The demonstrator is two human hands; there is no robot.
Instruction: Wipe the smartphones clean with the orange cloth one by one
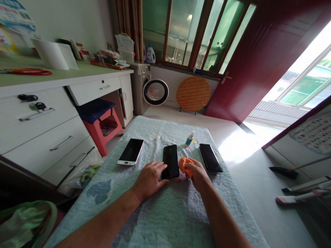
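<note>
A black smartphone lies screen up in the middle of the quilted cloth cover. At its left edge rests my left hand, fingers stretched out and thumb apart near the lower corner. My right hand is closed around a crumpled orange cloth, just right of that phone. Further left lies a white phone with a dark screen. Another dark phone lies to the right of my right hand; something pale shows along its left side. Behind them stands a small spray bottle with a blue label.
The blue-green quilted cover spreads over the surface under my hands. On the left are a white desk and a red stool. Beyond stand a washing machine with its door open and a round wooden tabletop.
</note>
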